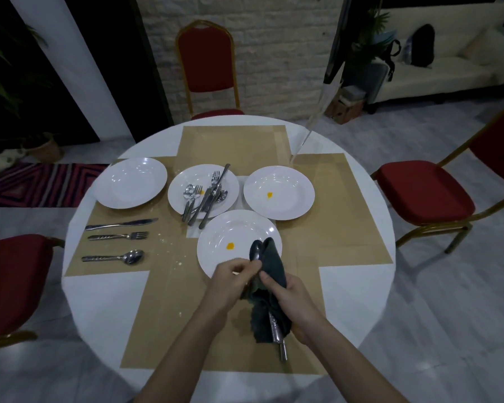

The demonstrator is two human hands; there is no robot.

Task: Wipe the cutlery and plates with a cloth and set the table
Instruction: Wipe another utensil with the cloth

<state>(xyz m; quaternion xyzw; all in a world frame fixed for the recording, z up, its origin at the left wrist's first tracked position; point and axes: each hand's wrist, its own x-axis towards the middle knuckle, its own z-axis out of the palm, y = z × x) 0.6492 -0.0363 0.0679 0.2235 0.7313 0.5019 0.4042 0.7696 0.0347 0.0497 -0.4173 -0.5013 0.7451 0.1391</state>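
Spoon (269,289) lengthwise bowl-away over near plate (216,245), both hands (234,282) (288,298) gripping cloth (269,274) around it; middle plate (184,181) full of cutlery (205,196).

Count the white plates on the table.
4. One at the far left, bare; one in the middle holding a pile of cutlery; one to the right with a yellow spot; one nearest, also spotted, partly behind the hands and cloth.

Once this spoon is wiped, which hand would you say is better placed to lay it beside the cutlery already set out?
Probably the left hand: it pinches the spoon near its bowl, and the laid-out cutlery lies on its side. The right hand grips the cloth.
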